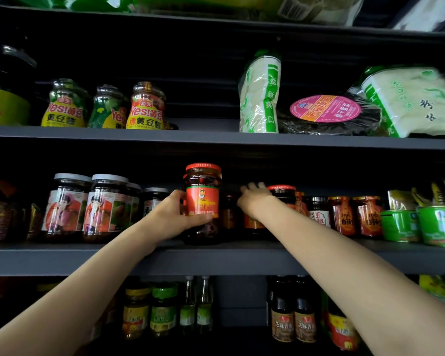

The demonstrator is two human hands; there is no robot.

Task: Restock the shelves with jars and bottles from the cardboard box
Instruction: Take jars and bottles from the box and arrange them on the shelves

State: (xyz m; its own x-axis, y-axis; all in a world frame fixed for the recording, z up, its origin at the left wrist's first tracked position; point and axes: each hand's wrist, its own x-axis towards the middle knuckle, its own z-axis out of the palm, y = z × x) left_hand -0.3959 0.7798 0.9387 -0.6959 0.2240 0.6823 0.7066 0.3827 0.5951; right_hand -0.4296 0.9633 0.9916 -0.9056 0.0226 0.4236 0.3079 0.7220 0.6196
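Observation:
A tall chili-sauce jar with a red lid and red label stands at the front of the middle shelf. My left hand grips it from the left, thumb across the label's lower edge. My right hand reaches deeper into the shelf to the right of the jar, fingers extended toward a smaller red-lidded jar behind; whether it touches is hidden. The cardboard box is out of view.
Grey-lidded jars stand left of the gap; small red sauce jars and green tins stand right. The upper shelf holds soybean-paste jars and noodle bags. Bottles fill the lower shelf.

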